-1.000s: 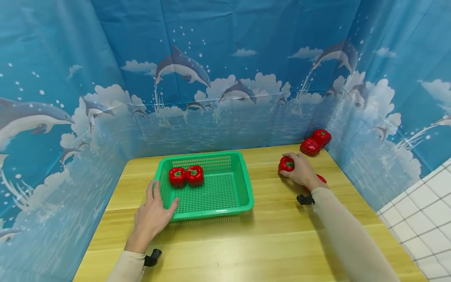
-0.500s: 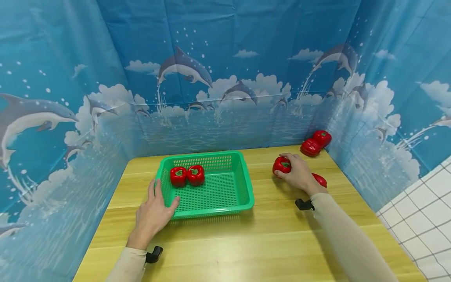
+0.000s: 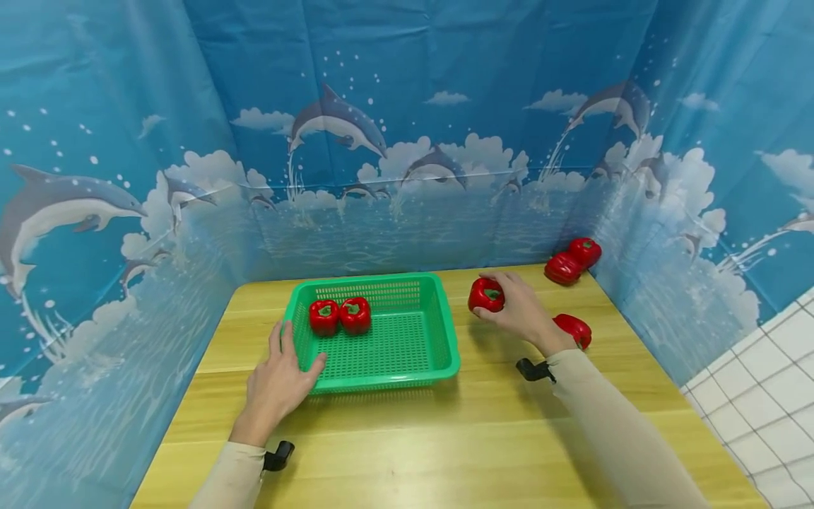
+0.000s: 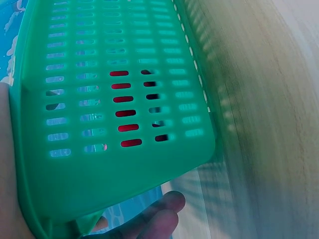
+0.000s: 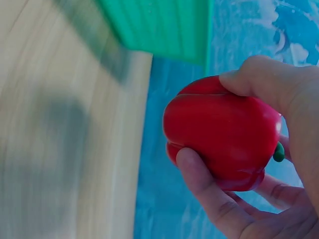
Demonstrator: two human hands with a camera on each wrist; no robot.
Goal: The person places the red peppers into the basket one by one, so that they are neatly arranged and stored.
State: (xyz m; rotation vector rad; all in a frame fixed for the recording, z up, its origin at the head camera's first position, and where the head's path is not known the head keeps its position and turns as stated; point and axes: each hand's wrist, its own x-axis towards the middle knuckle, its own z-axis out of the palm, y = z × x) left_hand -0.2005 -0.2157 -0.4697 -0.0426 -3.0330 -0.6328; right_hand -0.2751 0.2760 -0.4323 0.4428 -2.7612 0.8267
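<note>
The right hand [image 3: 523,311], right of centre in the head view, is clamped on a red pepper [image 5: 224,132]: thumb against one side, fingertips against the other, the green stem [image 5: 278,152] uncovered. The pepper looks lifted off the bench [image 3: 394,438], just right of the green basket [image 3: 381,384]. The left hand [image 3: 276,385] lies at the basket's lower-left corner, its fingers spread along the rim.

This looks like a carrying step. A firm but gentle pinch should do, since that glossy skin may slip. It would be wise to raise the pepper above the basket's right rim before going across, then lower it onto the bare mesh at the basket's right, away from the two peppers [image 3: 324,322] inside at upper left. Light pressure from the left hand should steady the basket against a knock.
</note>
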